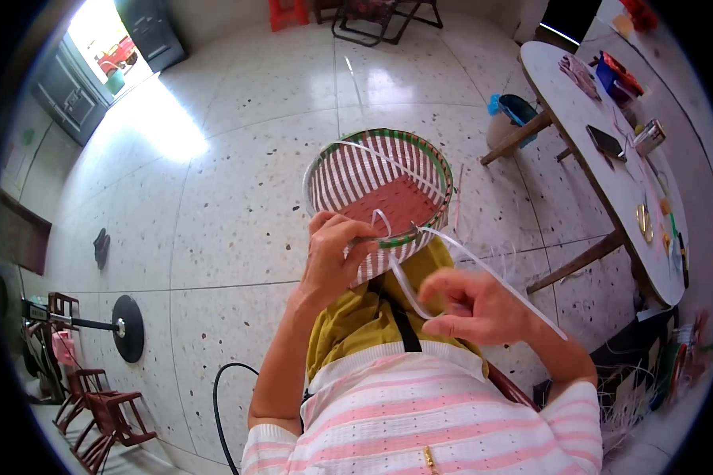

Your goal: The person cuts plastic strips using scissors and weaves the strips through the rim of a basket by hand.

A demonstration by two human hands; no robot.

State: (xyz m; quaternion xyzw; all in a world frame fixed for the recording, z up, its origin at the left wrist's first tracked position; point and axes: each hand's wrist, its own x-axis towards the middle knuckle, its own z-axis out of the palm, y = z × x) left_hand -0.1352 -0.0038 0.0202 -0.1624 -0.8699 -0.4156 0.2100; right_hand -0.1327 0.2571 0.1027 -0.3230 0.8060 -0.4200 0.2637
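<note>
A woven basket (402, 202) with brown and white striped sides, a reddish-brown bottom and a green-bound rim rests at my lap, its mouth tilted up. My left hand (333, 247) pinches the near left part of the rim, beside a small loop of white strip. From the near side a flat white strip (408, 289) curves down to my right hand (479, 307), whose fingers are curled and slightly blurred around its end. Another long white strip (491, 273) runs from the rim past the right hand. A white strip also crosses the basket's mouth.
At right, a white table (566, 95) holds a phone (606, 142), a can (650, 137), a tape roll and small tools. A bin (511, 119) stands beside it. Brown chairs (115, 412) and a round black stand base (128, 328) are at left. Loose strips (626, 404) lie lower right.
</note>
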